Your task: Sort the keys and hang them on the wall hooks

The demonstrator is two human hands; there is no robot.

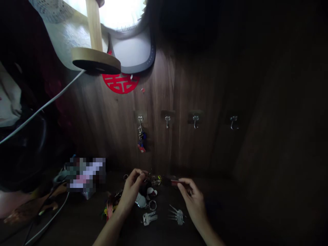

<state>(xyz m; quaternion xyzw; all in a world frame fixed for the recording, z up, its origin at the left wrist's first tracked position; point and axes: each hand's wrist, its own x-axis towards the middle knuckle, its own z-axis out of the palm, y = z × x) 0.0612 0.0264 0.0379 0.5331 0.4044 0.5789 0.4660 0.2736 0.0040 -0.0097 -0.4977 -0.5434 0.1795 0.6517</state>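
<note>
While the right hand [192, 197] pinches a dark-red strip [174, 183] above the worktop [162, 235], the left hand [133, 187] curls, grip too dim to tell; that strip looks light, best taken by its end.

Through my remote view: wall [210, 147], dark wood grain, smooth with a low sheen; hooks [195, 118], bright glossy metal. Near at hand I see keys [147, 219] of silvery metal and a ring [150, 205], likewise metallic. Stand [96, 56], pale wood, smooth and matt; cable [46, 107], smooth plastic by its look; cap [132, 51], apparently matt cloth.
</note>
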